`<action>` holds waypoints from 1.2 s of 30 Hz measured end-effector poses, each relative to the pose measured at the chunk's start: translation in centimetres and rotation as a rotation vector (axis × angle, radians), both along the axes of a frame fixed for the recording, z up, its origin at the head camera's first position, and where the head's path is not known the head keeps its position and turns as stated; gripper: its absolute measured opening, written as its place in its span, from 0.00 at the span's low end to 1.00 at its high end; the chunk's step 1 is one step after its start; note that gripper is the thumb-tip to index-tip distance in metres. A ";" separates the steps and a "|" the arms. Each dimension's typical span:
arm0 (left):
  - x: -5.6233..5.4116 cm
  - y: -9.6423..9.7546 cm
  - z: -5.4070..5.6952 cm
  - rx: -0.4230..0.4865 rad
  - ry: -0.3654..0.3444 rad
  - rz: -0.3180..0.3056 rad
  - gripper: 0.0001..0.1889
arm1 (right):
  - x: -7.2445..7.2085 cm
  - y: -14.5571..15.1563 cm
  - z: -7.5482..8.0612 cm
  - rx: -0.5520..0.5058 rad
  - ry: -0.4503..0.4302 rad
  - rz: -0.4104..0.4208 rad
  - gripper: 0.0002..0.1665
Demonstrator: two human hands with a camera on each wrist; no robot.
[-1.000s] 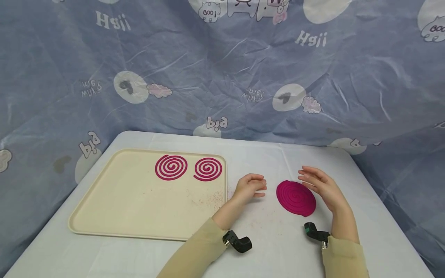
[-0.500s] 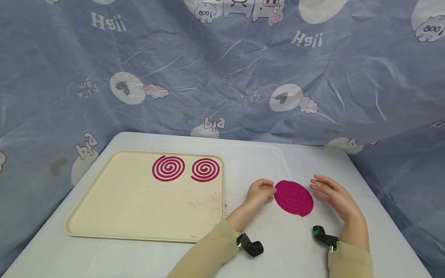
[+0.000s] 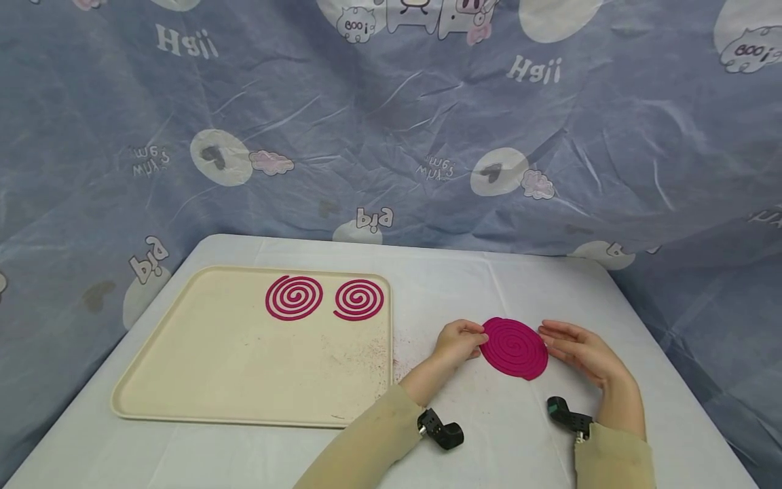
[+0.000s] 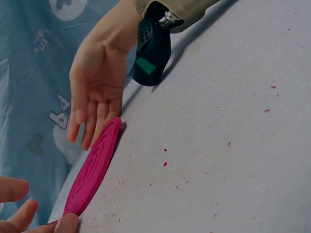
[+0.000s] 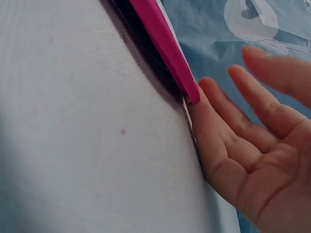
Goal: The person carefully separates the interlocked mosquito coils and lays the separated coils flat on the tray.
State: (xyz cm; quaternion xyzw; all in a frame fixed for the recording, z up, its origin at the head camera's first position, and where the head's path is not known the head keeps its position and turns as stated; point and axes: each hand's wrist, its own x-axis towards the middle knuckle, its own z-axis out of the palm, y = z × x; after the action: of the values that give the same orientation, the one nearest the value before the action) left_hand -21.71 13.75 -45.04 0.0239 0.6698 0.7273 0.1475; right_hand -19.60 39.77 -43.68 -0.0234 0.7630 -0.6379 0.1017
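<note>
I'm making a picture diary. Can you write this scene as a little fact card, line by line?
Left hand: touches left edge of pink disc
Right hand: touches its right edge
Disc shape: flat, tightly coiled
Tray: cream, left of disc
On tray: left spiral, right spiral, crumbs
Table: white
Backdrop: blue, printed

Soft, even light filled the head view, pale glare streaking the curtain (image 3: 611, 136) toward two o'clock. The left wrist view was dimmer and bluish, with dark shadow beside the sleeve (image 4: 189, 12) at one. In the right wrist view, the table (image 5: 92, 145) looked hazy, darkening toward eight; the disc (image 5: 164, 43) cast deep shadow at twelve.
</note>
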 end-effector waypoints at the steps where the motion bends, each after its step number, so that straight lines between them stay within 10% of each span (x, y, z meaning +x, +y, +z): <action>1: 0.0 0.0 0.0 -0.005 0.001 0.000 0.06 | 0.0 0.0 -0.1 0.007 -0.006 -0.005 0.35; 8: 0.1 0.1 0.1 -0.031 0.005 0.011 0.04 | 0.0 0.2 -0.4 0.081 -0.062 -0.056 0.36; 19: 0.1 -0.7 0.5 0.053 0.049 0.022 0.09 | -0.4 -0.6 0.0 -0.215 0.054 0.020 0.23; 36: -0.6 -8.9 4.1 0.134 0.160 -0.042 0.10 | -1.1 -9.0 4.7 -0.233 0.195 0.113 0.21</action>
State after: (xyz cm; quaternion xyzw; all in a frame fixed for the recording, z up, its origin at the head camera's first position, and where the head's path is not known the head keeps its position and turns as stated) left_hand -22.27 4.89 -40.92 0.1058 0.6289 0.7629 0.1067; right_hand -20.67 30.74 -38.96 -0.1398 0.6877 -0.7099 0.0594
